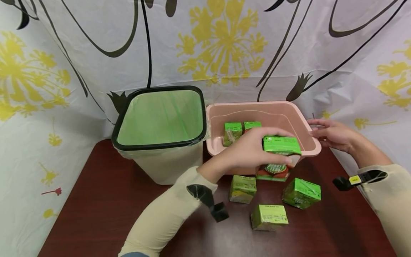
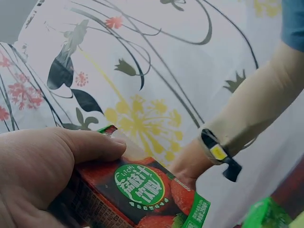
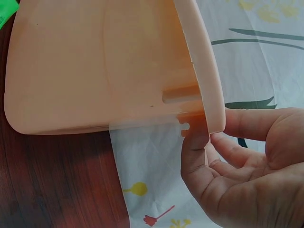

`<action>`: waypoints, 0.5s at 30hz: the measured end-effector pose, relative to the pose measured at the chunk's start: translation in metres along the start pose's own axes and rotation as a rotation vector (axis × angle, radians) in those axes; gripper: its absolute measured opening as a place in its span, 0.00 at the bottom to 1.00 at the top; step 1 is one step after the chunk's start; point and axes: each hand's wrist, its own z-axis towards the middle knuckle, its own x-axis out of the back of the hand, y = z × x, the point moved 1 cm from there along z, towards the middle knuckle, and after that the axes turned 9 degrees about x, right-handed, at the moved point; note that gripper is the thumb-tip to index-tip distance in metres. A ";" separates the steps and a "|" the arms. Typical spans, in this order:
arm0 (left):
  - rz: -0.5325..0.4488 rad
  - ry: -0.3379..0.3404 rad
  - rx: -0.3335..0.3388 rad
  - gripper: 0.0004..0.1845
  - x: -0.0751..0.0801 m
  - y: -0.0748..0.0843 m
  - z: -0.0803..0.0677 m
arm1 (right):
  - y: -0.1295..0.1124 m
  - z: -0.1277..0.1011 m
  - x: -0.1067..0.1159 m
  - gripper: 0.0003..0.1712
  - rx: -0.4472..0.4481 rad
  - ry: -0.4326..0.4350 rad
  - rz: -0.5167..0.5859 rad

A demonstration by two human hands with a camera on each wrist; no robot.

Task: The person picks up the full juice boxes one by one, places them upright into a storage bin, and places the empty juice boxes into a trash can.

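Note:
My left hand grips a litchi juice box with a green top and red sides, in front of the pink plastic basin. In the left wrist view, the thumb lies along the same litchi juice box. My right hand holds the basin's right end. Seen from the right wrist, its fingers curl under the rim. Two green juice boxes stand inside the basin; my left hand partly covers one of them.
Several juice boxes stand on the dark red table in front of the basin: one yellow-green, another at the front, a green one at right. A black-rimmed bin stands left of the basin. Patterned cloth hangs behind.

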 end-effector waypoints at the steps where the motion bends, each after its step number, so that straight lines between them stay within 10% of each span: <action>1: -0.011 0.003 0.006 0.26 0.001 0.002 0.004 | 0.000 0.000 0.000 0.23 -0.001 -0.003 0.000; 15: -0.163 0.001 0.153 0.23 0.015 0.016 0.060 | -0.006 -0.002 -0.001 0.20 -0.027 -0.003 -0.044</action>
